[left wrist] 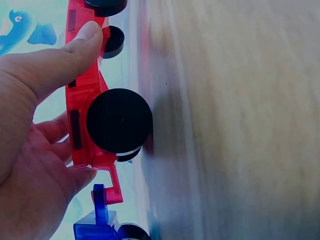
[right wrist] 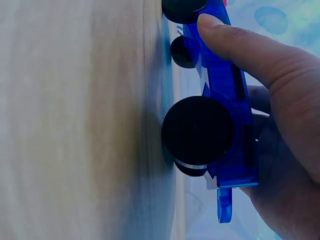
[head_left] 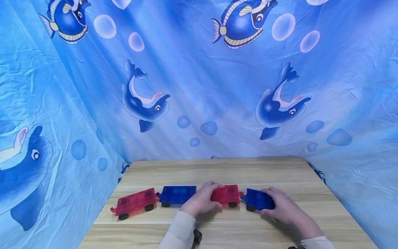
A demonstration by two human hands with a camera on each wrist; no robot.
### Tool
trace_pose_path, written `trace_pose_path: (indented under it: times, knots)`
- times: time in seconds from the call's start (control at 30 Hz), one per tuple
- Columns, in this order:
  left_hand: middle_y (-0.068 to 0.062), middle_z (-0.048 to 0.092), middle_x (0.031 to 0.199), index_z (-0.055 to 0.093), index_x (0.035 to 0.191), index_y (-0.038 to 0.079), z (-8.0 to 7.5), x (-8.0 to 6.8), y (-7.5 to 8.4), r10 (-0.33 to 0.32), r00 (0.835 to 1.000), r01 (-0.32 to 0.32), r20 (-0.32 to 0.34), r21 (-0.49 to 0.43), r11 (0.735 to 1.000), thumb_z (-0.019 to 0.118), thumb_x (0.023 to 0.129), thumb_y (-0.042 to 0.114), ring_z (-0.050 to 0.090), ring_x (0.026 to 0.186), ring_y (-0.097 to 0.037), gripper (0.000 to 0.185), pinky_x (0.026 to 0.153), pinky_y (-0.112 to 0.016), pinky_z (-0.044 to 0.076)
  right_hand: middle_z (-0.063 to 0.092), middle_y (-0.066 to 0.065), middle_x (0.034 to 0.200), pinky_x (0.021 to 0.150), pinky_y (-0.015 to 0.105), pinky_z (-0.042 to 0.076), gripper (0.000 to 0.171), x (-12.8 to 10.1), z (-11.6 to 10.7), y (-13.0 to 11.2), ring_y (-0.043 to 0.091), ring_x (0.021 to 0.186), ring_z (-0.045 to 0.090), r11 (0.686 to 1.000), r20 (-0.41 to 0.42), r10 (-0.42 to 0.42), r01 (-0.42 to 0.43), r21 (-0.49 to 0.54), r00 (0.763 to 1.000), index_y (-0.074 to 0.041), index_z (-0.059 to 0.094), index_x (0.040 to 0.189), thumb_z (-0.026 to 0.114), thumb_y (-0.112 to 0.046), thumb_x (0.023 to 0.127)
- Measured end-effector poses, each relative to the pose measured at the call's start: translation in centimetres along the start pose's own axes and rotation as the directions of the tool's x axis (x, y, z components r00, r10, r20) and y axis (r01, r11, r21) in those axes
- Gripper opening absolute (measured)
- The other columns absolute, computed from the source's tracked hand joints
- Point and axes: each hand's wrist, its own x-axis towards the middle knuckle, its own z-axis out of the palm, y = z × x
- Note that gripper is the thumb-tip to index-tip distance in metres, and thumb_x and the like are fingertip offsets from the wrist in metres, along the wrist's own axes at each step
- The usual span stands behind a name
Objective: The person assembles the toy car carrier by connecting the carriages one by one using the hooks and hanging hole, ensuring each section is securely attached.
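Note:
Four-wheeled toy train cars, alternately translucent red and blue, stand in a row on the wooden table [head_left: 214, 174]. My left hand [head_left: 203, 199] grips the inner red car [head_left: 228, 194] from its left end, thumb [left wrist: 80, 52] on the near side. Its hook [left wrist: 115, 187] meets the loop [left wrist: 100, 202] of the blue car [head_left: 178, 194] to its left. My right hand [head_left: 281, 206] holds the rightmost blue car [head_left: 258, 199], thumb near side, fingers behind. Those two held cars meet at their couplings; whether these are hooked I cannot tell. A free loop [right wrist: 225, 206] sticks out from the right end.
The leftmost red car [head_left: 136, 202] stands angled at the row's left end, joined to the blue car beside it, with a free hook [head_left: 113, 210] outward. Blue cloth [head_left: 199, 86] printed with dolphins and fish encloses the table's back and sides.

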Motion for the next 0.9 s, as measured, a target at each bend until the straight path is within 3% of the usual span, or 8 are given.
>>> trace_pose_path:
  times: [0.9]
  knots:
    - [0.014,0.047,0.128,0.051,0.137,0.039,0.23,0.05,-0.08,0.017,1.000,-0.017,0.007,0.062,0.998,0.081,0.078,0.034,0.044,0.119,-0.013,0.066,0.093,-0.035,0.047,0.056,0.004,0.128,0.095,0.061,0.037,0.084,-0.17,-0.13,-0.52,0.035,0.122,0.048,1.000,0.016,-0.003,0.003,0.031,1.000,-0.019,0.055,0.136,0.081,-0.058,0.066]
